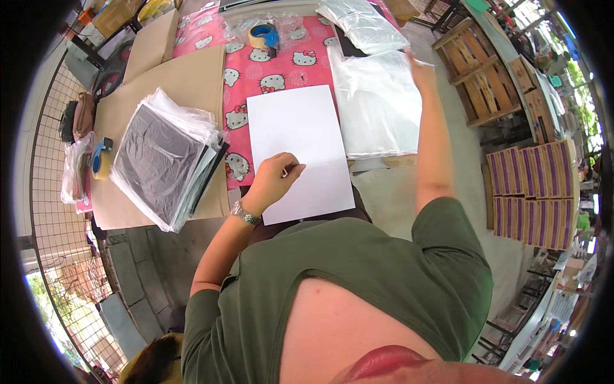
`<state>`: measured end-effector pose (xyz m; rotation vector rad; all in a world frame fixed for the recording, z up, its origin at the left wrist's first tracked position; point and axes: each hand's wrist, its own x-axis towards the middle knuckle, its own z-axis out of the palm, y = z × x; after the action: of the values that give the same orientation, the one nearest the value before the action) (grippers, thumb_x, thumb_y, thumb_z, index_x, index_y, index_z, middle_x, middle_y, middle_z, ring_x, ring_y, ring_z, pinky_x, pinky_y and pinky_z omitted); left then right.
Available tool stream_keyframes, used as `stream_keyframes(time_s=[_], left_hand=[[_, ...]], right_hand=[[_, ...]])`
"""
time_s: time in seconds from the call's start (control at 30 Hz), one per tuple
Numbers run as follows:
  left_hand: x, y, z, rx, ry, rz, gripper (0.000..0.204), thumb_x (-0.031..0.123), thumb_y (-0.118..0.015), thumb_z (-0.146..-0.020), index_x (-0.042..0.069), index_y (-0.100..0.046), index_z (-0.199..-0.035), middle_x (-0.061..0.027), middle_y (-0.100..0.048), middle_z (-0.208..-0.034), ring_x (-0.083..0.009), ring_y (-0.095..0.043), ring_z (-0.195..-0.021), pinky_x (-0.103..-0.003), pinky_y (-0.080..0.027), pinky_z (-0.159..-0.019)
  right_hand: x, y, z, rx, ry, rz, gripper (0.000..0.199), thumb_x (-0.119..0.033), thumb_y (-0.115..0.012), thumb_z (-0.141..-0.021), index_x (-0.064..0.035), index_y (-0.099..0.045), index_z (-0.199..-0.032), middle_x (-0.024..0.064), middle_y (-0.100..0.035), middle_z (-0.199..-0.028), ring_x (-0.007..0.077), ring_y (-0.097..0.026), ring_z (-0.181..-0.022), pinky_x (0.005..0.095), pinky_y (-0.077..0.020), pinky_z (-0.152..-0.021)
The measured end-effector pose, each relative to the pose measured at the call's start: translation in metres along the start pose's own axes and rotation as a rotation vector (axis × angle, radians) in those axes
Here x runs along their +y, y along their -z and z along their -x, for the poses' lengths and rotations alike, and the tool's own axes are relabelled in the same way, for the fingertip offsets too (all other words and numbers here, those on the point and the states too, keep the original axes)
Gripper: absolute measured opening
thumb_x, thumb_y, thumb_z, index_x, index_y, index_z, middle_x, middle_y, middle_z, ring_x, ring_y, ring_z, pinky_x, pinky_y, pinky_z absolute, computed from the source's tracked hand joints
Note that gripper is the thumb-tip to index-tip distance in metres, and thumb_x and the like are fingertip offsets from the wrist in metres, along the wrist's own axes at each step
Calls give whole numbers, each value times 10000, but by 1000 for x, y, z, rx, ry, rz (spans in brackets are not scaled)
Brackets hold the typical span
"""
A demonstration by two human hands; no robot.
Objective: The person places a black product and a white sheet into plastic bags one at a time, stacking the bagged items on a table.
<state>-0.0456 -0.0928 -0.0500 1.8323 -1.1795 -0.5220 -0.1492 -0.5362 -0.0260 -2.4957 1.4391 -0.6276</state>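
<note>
A white rectangular sheet or board [297, 121] lies in front of me, its near end at my lap. My left hand [276, 180], with a metal watch on its wrist, is closed over the sheet's left part, fingers curled; nothing shows in them. Reaching far to the right, my right hand [421, 69] is at the far right corner of a stack of clear plastic bags [377, 109]. Its fingers are blurred, so I cannot tell whether they pinch the plastic. On the left, plastic-wrapped dark sheets [160, 153] lie piled on brown cardboard [192, 80].
A blue tape dispenser [263, 36] stands at the back of the pink patterned tablecloth [275, 64]; another tape dispenser [102, 159] is at the far left. More plastic packets [364, 25] lie at the back right. Wooden pallets [476, 70] and stacked boxes [531, 192] stand to the right.
</note>
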Motion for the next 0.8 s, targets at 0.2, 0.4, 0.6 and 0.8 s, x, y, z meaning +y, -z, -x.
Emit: stream_keyframes(time_s=[0.2,0.4,0.6,0.8], left_hand=[[-12,7,13,47,211,57,141,111,-645,-797,-7,-577,-761,-73,-574,-658,-130,-520,-557,-278,-429,-535],[9,18,-12,124,-265,-79,377,88,-700,-716,55,-553,-1062,-90,-569,-1063,-238,-524,-993,-329,-437,-816],[55,7,-13,-300,-291,148,509,100,-730,-699,50,-528,-1164,-89,-569,-971,-188,-525,-930,-315,-435,-808],[49,45,0,-496,-52,376,143,53,-685,-737,-1,-568,-797,-15,-524,-723,-91,-449,-677,-263,-389,-648]], right_hand=[[4,-49,1,326,-94,-154,325,-287,-567,-814,21,-650,-872,217,-638,-790,345,-629,-768,420,-490,-706],[-66,-56,179,-484,605,-518,167,-43,-554,-787,-95,-685,-878,144,-640,-822,264,-617,-748,349,-475,-712],[-115,43,266,-737,791,-669,129,-96,-636,-756,-16,-625,-856,124,-623,-712,238,-592,-650,348,-456,-621],[-128,93,242,-1087,372,-965,126,-128,-633,-825,-13,-598,-788,-27,-527,-622,27,-413,-592,207,-349,-520]])
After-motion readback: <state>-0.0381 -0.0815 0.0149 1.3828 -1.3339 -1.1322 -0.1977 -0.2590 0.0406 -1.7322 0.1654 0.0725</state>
